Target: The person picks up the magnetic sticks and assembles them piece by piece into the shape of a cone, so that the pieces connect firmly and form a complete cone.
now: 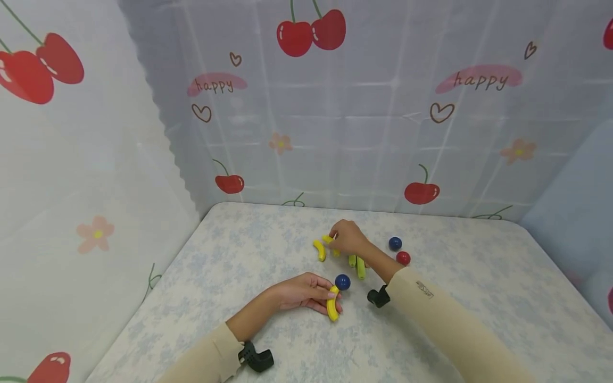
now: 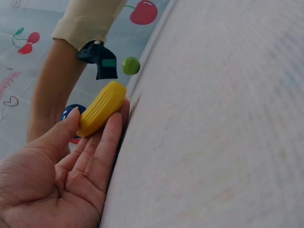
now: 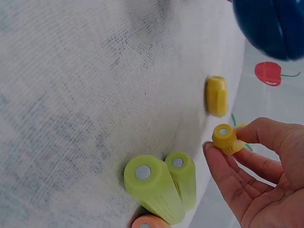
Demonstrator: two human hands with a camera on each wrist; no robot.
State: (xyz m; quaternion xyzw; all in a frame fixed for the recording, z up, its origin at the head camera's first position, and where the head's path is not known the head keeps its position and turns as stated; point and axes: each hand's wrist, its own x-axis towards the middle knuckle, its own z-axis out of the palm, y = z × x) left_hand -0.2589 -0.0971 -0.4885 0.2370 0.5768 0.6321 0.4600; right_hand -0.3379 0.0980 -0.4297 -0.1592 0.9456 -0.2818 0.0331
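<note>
My left hand (image 1: 306,291) pinches a yellow curved magnetic stick (image 1: 332,304) between thumb and fingers, low over the table. A glossy blue ball (image 1: 342,282) sits right at the stick's far end; in the left wrist view this ball (image 2: 71,113) is partly behind the thumb. Farther back, my right hand (image 1: 348,237) holds another yellow magnetic stick (image 3: 224,138) by its fingertips, its silver end facing the right wrist camera. Just left of that hand a third yellow curved stick (image 1: 319,250) lies on the table. Two light-green sticks (image 3: 153,187) lie side by side near the right hand.
An orange stick (image 3: 148,222) lies beside the green ones. To the right of my right forearm are another blue ball (image 1: 395,243) and a red ball (image 1: 403,258). A green ball (image 2: 130,65) shows in the left wrist view. Cherry-printed curtains (image 1: 335,133) stand behind the table (image 1: 230,239).
</note>
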